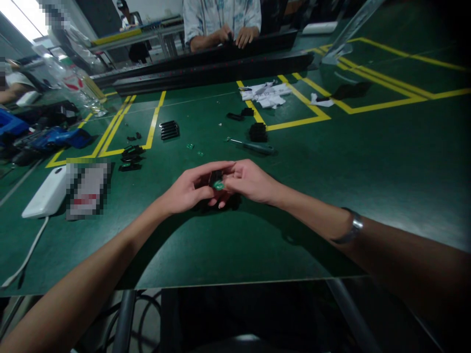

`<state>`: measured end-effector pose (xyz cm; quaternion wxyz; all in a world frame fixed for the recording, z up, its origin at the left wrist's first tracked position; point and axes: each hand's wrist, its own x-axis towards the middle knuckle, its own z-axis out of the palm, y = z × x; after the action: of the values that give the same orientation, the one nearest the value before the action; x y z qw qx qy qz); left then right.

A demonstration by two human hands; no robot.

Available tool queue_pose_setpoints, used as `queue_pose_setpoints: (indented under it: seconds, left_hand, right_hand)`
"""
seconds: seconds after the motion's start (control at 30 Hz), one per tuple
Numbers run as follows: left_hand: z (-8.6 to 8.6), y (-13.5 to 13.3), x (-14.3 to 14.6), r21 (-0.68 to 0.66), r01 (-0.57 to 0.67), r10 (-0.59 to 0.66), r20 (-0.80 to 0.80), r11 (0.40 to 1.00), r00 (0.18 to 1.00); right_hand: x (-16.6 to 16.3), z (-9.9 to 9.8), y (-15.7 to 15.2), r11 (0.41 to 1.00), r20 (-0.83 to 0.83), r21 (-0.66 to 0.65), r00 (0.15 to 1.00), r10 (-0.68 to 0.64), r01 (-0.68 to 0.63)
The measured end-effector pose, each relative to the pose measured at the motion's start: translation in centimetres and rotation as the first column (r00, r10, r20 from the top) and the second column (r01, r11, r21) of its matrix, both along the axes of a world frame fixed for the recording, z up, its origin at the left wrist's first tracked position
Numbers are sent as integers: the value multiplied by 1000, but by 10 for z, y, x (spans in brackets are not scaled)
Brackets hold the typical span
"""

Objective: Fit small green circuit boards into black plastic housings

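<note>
Both of my hands meet over the near middle of the green table [206, 255]. My left hand [187, 189] curls around a small black part [216, 175], mostly hidden by the fingers. My right hand [253, 181] pinches a small green translucent piece [219, 185] against that part. Just beyond the hands lie two similar green pieces, one a green ring [190, 146]. A screwdriver [253, 146] with a dark handle rests past my right hand. Farther off are a slotted black part [169, 130] and a black block [258, 132].
Several black pieces [131, 158] and a white power bank-like box [46, 191] with a cable are at left, near blue power tools [66, 137] and a plastic bottle [79, 88]. Crumpled white paper [267, 94] and long black bars [213, 71] lie across, before another person's hands [245, 37].
</note>
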<state>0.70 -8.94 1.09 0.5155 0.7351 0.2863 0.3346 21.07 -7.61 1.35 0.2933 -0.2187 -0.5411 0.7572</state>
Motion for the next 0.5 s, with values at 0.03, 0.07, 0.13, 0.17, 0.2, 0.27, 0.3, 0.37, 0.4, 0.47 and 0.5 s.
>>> queue_pose_setpoints:
  seconds: [0.03,0.07,0.13,0.17,0.2,0.27,0.3,0.37,0.4,0.47,0.5]
  left_hand:
    - [0,0,0,7,-7,7,-9,1000,1000]
    - [0,0,0,10,-13,13,-19,1000,1000]
    - [1,-1,-1,6,-19,19,-34,1000,999]
    - [1,-1,-1,4,-19,19,-34,1000,999]
    - [1,-1,-1,4,-18,18,-31,1000,999]
    - [1,0,0,9,-22,22,-23,1000,999]
    - [1,1,0,16,-29,30,-21,999,999]
    - [1,1,1,33,-43,44,-25,999,999]
    - [2,2,1,35,-43,44,-28,998,999]
    - [2,2,2,26,-31,31,-30,999,999]
    - [3,2,2,20,-24,24,-28,1000,999]
  right_hand:
    - [0,0,0,1000,-5,1,1000,8,-8]
    - [0,-1,0,1000,-10,2,1000,13,-13]
    - [1,-1,0,1000,-9,1,1000,10,-10]
    - [1,-1,-1,1000,-5,-2,1000,1,-1]
    - [0,0,-1,1000,-1,-6,1000,-9,9]
    - [0,0,-1,1000,7,-13,1000,-25,25]
    - [0,0,-1,999,11,-15,1000,-29,29]
    - [0,-1,0,999,20,-14,999,-32,33]
    - [0,-1,0,999,22,-14,999,-33,33]
    - [0,-4,2,1000,19,-10,999,-28,28]
    - [0,-5,2,1000,15,-6,1000,-24,25]
